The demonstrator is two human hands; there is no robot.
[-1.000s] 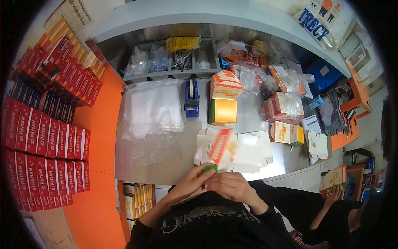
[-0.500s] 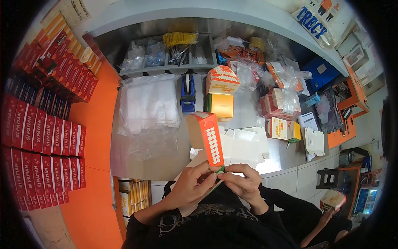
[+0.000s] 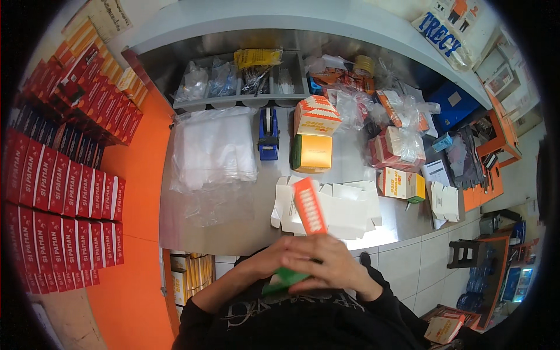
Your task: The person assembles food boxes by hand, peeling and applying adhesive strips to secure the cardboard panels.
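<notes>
Close in front of my body, an orange, white and green carton (image 3: 308,201) is between my two hands. Its narrow orange panel rises above them and its green part shows below, slightly smeared by motion. My left hand (image 3: 277,256) grips it from the left, with its fingers partly hidden. Across the front lies my right hand (image 3: 332,265), its fingers bent over the carton. Just beyond, flattened white cartons (image 3: 347,216) are spread on the metal table (image 3: 256,213). Behind them an orange-and-white box (image 3: 317,114) stands beyond a yellow-and-green box (image 3: 312,154).
A blue tape dispenser (image 3: 269,137) stands beside clear plastic bags (image 3: 213,149). At the back is a grey divided tray (image 3: 242,100). Wrapped packs (image 3: 396,146) and another box (image 3: 401,184) sit to the right. Stacked red boxes (image 3: 64,186) fill the left side.
My hands have come together and the right one now covers the carton's front. The carton has turned and sunk lower. At lower right, another person's hand has left view and the box there is lower.
</notes>
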